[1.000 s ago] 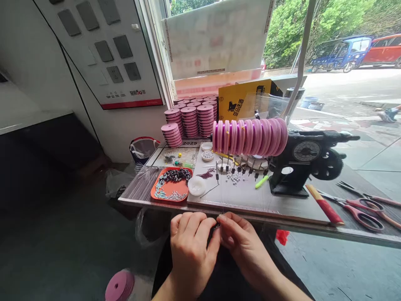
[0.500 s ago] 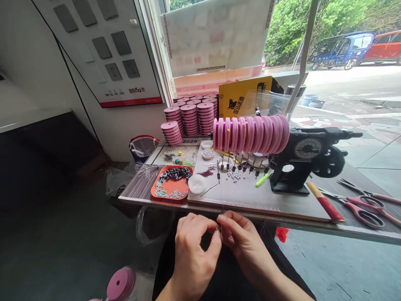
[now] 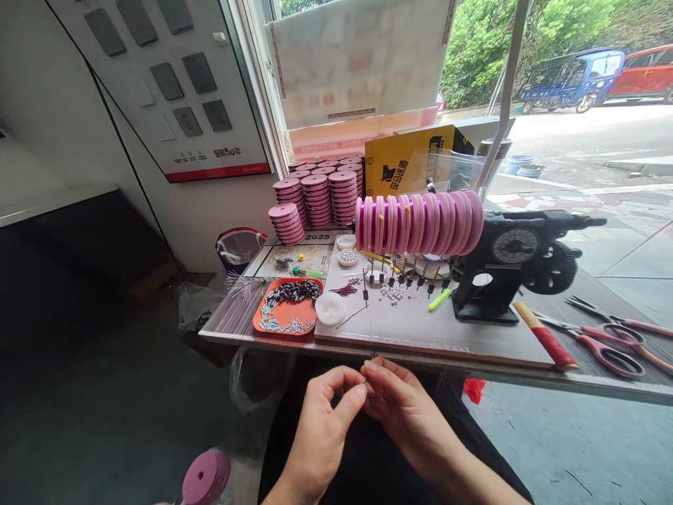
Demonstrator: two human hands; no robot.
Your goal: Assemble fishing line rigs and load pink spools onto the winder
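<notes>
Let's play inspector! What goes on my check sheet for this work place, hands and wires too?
Surface: wood-grain table bearing a flat pale board; a black metal machine holds round pink spools in a row.
Job's things: small dark piece, too small to identify.
Clutter: square orange tray, loose round white beads, pink-handled metal scissors.
Hands: left hand and right hand meet, both pinching.
Cables: nothing seen on the table.
Surroundings: yellow cardboard box behind; blue vehicle outside.

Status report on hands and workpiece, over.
Left hand and right hand pinching, fingertips together. Small dark piece between them, mostly hidden. Pink spools beyond, clear of both.
</notes>
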